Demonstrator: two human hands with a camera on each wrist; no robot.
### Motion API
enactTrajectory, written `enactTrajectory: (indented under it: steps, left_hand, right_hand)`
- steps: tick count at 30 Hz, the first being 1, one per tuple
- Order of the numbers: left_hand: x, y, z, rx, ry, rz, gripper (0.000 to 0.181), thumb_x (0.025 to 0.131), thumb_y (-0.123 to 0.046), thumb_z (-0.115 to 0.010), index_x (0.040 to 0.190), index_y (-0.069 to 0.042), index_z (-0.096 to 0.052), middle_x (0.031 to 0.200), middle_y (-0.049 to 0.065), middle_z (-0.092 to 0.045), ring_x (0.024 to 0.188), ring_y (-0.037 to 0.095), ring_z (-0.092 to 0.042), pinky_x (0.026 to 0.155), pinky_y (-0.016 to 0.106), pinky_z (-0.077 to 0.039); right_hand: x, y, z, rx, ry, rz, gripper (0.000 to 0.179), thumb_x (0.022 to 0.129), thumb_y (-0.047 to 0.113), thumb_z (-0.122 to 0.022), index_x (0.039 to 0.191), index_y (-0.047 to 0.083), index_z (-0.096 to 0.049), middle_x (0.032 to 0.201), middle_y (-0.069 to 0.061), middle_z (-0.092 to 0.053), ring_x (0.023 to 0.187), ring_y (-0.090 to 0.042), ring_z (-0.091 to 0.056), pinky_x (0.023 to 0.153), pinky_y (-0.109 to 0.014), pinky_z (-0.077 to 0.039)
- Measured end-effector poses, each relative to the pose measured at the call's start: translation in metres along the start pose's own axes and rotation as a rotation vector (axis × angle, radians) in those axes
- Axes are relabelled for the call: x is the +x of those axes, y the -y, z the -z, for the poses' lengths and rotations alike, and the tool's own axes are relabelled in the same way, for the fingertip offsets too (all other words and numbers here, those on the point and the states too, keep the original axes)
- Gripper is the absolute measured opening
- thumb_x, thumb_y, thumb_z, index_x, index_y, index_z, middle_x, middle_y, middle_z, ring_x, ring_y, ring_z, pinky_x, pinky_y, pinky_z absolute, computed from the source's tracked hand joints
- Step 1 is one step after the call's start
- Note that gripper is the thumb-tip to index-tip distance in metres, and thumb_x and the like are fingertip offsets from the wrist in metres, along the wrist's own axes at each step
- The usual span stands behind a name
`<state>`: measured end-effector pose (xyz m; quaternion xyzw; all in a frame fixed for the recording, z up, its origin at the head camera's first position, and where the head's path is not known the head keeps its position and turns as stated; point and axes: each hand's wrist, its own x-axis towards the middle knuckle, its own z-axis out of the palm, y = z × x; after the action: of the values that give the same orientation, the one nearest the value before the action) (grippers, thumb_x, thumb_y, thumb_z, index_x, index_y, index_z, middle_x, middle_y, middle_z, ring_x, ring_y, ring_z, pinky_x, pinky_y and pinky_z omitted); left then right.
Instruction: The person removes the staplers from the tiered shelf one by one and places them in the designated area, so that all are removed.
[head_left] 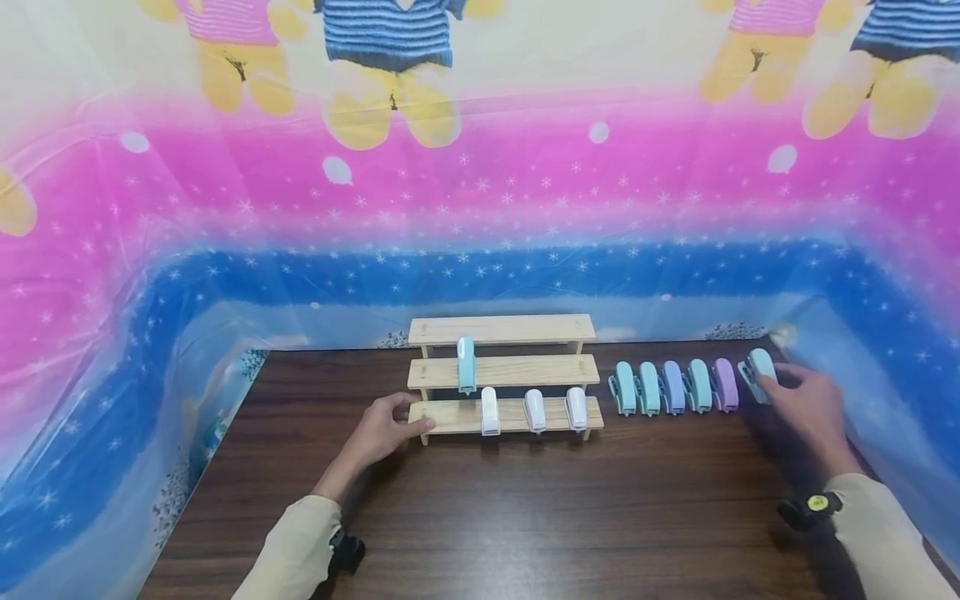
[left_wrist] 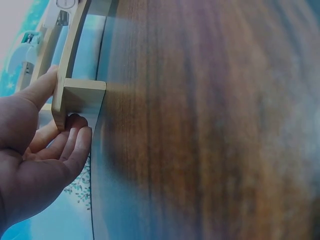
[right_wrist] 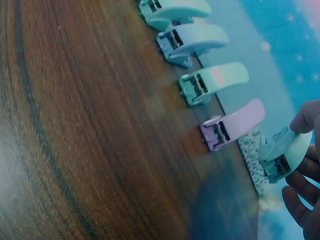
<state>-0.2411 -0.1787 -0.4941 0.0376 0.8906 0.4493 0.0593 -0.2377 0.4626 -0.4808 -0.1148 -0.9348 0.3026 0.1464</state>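
Observation:
My left hand (head_left: 386,431) grips the left end of the bottom step of a three-tier wooden rack (head_left: 450,414). In the left wrist view the thumb lies against the top of the board and the fingers curl beneath it. On the right, my right hand (head_left: 810,407) pinches a mint-green stapler (right_wrist: 285,155) between thumb and fingers, at the end of a row. Beside it in that row stand a purple stapler (head_left: 725,385), a blue-violet stapler (head_left: 672,387) and several mint ones. The rack carries a light-blue stapler (head_left: 466,364) on its middle step and three white staplers (head_left: 490,412) on its bottom step.
A dark wood-grain table (head_left: 525,517) lies under everything. Behind and around it hangs a printed cloth (head_left: 480,208) in pink, blue and white, close behind the rack and the stapler row. The rack's top step (head_left: 502,330) is bare wood.

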Motion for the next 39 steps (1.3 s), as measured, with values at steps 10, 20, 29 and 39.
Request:
enactTrajectory:
  steps: [10,20,29,39]
  left_hand:
    - [-0.001,-0.002,0.0,-0.004,0.004,0.0,0.055,0.092,-0.033,-0.079,0.134,-0.001,-0.063,0.126,0.017,-0.068,0.118,0.033,-0.065,0.092,0.048,-0.057]
    - [-0.002,-0.001,0.001,-0.003,0.002,-0.001,0.055,0.092,-0.034,-0.079,0.134,-0.002,-0.064,0.126,0.017,-0.068,0.117,0.033,-0.065,0.09,0.047,-0.058]
    - [-0.002,-0.001,0.0,-0.001,-0.003,0.0,0.054,0.092,-0.033,-0.079,0.133,-0.002,-0.064,0.123,0.015,-0.069,0.114,0.031,-0.066,0.087,0.045,-0.058]
    - [-0.002,-0.002,0.0,0.003,-0.006,0.011,0.054,0.092,-0.034,-0.079,0.134,-0.002,-0.064,0.122,0.015,-0.07,0.113,0.03,-0.066,0.086,0.044,-0.059]
  right_hand:
    - [0.001,-0.011,-0.013,0.01,0.039,-0.082,0.071,0.101,0.047,-0.057,0.14,-0.013,-0.052,0.133,-0.04,-0.054,0.117,-0.051,-0.05,0.088,-0.062,-0.045]
    - [0.002,-0.019,-0.023,0.01,0.049,-0.081,0.071,0.101,0.047,-0.056,0.138,-0.013,-0.054,0.131,-0.04,-0.056,0.114,-0.05,-0.051,0.092,-0.064,-0.041]
    - [0.005,-0.022,-0.029,0.014,0.065,-0.118,0.072,0.102,0.047,-0.055,0.14,-0.014,-0.051,0.137,-0.041,-0.051,0.128,-0.058,-0.043,0.101,-0.071,-0.036]
    - [0.005,-0.019,-0.031,0.011,0.082,-0.139,0.077,0.102,0.052,-0.053,0.143,-0.012,-0.048,0.141,-0.041,-0.047,0.131,-0.06,-0.04,0.103,-0.071,-0.035]
